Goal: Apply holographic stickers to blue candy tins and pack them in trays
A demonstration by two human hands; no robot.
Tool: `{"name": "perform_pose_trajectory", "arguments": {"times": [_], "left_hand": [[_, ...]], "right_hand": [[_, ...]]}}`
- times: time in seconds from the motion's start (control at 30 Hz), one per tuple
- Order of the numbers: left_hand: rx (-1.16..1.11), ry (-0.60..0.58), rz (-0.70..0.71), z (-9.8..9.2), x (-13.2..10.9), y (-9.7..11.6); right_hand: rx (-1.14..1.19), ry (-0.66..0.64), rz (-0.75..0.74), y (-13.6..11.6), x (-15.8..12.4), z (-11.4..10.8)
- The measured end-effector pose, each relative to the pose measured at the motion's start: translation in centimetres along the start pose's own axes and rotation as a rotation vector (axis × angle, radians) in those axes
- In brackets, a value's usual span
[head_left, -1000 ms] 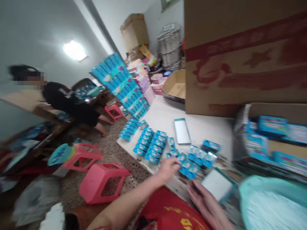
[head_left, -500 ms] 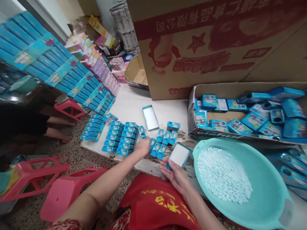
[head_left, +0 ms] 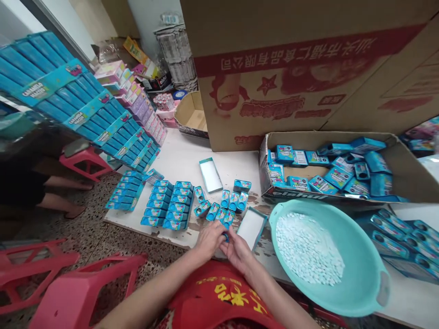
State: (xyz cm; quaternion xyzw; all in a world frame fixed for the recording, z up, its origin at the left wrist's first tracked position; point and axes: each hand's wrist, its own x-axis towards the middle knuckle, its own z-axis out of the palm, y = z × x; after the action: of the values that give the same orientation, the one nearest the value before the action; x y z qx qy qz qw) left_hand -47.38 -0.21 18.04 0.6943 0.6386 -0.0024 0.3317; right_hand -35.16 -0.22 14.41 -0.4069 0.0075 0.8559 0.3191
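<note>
In front of the red apron, my left hand and my right hand meet at the table's front edge. Their fingertips close on a small blue round cap, largely hidden by the fingers. Just beyond them stands a cluster of small blue candy boxes with round tops. One leaning box shows a dark round opening. To the right of my hands is a shallow tray with a white inside. A similar empty tray lies farther back.
A turquoise basin of pale tablets stands right. Behind it, a carton holds loose blue boxes. Filled trays line the left, below a tall stack. Red stools and another person's legs are at the left.
My left hand has left a box among the cluster and come back to my right hand. That box now leans with its opening showing. My right hand has moved left, its fingers now closed.
</note>
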Motion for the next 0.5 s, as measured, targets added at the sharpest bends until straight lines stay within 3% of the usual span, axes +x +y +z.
{"name": "perform_pose_trajectory", "arguments": {"times": [0.1, 0.17, 0.23, 0.37, 0.5], "left_hand": [[-0.006, 0.005, 0.001, 0.9, -1.0, 0.3], [-0.080, -0.007, 0.024, 0.2, -0.5, -0.4], [-0.141, -0.007, -0.072, -1.4, 0.7, -2.0], [-0.094, 0.061, -0.422, -5.8, 4.6, -6.7], [-0.017, 0.037, -0.545, -7.9, 8.4, -9.5]], "right_hand": [[-0.020, 0.034, -0.012, 0.9, 0.2, 0.1], [-0.066, 0.023, -0.035, 0.9, 0.2, 0.0], [-0.108, 0.015, -0.038, 0.6, 0.1, -0.1], [-0.158, 0.086, -0.019, -0.4, -0.2, -0.6], [-0.153, 0.150, -0.042, -0.9, -0.4, -1.3]]}}
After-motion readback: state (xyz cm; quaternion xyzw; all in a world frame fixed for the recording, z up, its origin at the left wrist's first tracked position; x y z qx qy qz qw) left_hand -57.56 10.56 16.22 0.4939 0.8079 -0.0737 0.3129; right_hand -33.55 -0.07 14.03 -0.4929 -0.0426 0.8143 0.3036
